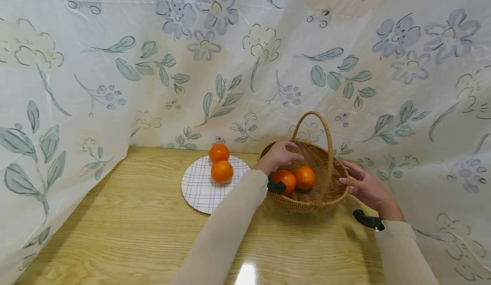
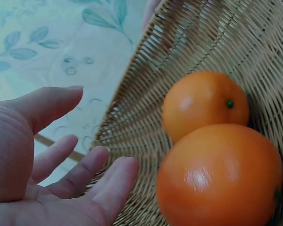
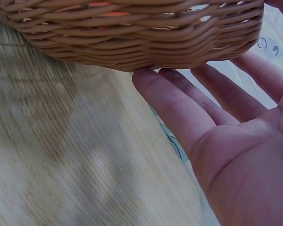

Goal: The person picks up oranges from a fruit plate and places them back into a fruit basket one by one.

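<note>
A wicker basket (image 1: 295, 204) with a tall arched handle (image 1: 329, 148) sits at the back right of the table. Inside it, two oranges (image 1: 304, 177) (image 2: 221, 179) rest side by side toward the left. My left hand (image 1: 281, 155) hovers over the basket's left part, fingers (image 2: 118, 183) loosely spread and nothing in them, apart from the oranges. At the basket's right end, my right hand (image 1: 368, 189) touches the wicker with extended fingers (image 3: 174, 101); its thumb lies near the rim. Two more oranges (image 1: 222, 172) lie on a round white plate with blue grid lines (image 1: 199, 191).
The wooden table (image 1: 126, 216) spreads in front and to the left. A floral cloth (image 1: 215, 84) hangs close behind the basket and along both sides. Black straps (image 1: 368, 219) sit on both wrists, over light sleeves.
</note>
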Action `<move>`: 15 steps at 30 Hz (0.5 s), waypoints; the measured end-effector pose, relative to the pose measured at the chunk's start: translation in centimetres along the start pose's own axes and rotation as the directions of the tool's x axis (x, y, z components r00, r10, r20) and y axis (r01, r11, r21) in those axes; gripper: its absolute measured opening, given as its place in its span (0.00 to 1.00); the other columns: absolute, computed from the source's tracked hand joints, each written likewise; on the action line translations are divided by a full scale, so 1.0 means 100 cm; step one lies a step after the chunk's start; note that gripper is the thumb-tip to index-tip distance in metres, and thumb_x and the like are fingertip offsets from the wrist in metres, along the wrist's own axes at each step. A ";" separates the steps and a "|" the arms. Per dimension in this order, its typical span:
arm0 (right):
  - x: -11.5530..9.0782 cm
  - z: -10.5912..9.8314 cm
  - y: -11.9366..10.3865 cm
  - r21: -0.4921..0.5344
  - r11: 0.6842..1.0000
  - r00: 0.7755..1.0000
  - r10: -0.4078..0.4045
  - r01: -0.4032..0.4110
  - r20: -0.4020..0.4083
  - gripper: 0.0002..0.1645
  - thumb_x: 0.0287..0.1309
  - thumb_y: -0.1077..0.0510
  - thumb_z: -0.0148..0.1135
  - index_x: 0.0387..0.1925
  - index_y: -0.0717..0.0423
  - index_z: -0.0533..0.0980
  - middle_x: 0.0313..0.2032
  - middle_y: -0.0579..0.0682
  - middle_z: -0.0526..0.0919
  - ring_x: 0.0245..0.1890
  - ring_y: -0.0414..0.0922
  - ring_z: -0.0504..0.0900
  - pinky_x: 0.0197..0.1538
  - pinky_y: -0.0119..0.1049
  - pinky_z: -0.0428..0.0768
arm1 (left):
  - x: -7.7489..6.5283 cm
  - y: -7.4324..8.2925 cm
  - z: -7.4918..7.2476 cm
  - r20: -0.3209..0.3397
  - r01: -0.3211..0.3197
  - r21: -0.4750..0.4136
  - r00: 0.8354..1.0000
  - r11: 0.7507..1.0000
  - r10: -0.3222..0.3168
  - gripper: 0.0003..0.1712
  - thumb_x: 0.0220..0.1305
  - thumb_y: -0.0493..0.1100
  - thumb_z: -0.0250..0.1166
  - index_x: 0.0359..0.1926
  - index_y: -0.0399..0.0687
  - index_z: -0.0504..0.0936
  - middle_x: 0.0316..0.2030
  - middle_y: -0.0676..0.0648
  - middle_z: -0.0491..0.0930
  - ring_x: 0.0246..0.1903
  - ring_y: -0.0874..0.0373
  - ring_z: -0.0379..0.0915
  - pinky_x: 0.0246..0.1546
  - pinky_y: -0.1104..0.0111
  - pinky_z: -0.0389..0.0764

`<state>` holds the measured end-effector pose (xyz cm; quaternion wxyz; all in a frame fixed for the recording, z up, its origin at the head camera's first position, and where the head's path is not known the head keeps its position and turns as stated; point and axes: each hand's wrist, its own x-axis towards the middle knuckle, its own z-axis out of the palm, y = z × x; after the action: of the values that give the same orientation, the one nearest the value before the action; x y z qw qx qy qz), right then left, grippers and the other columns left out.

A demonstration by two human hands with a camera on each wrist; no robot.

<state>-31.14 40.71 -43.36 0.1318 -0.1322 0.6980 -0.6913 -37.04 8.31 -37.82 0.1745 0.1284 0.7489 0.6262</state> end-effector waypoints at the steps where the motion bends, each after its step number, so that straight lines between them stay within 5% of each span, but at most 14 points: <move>1: 0.000 0.000 0.000 0.001 1.000 1.000 -0.002 0.002 0.002 0.44 0.73 0.69 0.52 0.82 0.57 0.44 0.68 0.44 0.66 0.60 0.37 0.80 0.53 0.39 0.86 | -0.001 0.000 -0.003 -0.010 -0.024 0.030 1.000 0.999 0.024 0.32 0.65 0.41 0.72 0.67 0.40 0.75 0.60 0.40 0.77 0.57 0.38 0.79 0.58 0.54 0.82; 7: -0.001 -0.003 0.000 0.003 1.000 1.000 -0.026 0.025 0.014 0.43 0.74 0.69 0.51 0.82 0.58 0.44 0.68 0.43 0.67 0.60 0.36 0.80 0.54 0.38 0.85 | -0.011 0.000 -0.015 -0.103 -0.116 0.239 0.984 0.964 0.144 0.27 0.66 0.46 0.71 0.63 0.44 0.78 0.53 0.44 0.82 0.52 0.50 0.78 0.49 0.62 0.82; 15: 0.001 -0.002 0.005 0.023 0.999 0.999 -0.044 0.044 0.006 0.42 0.74 0.70 0.51 0.81 0.58 0.46 0.66 0.43 0.69 0.59 0.36 0.80 0.54 0.39 0.86 | -0.034 0.000 -0.028 -0.075 -0.188 0.256 0.974 0.948 0.213 0.22 0.68 0.46 0.69 0.60 0.46 0.79 0.56 0.40 0.82 0.54 0.51 0.78 0.51 0.63 0.81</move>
<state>-31.26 40.86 -43.86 0.1200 -0.1483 0.6865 -0.7016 -35.10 4.45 -37.05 0.0540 0.1925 0.8121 0.5481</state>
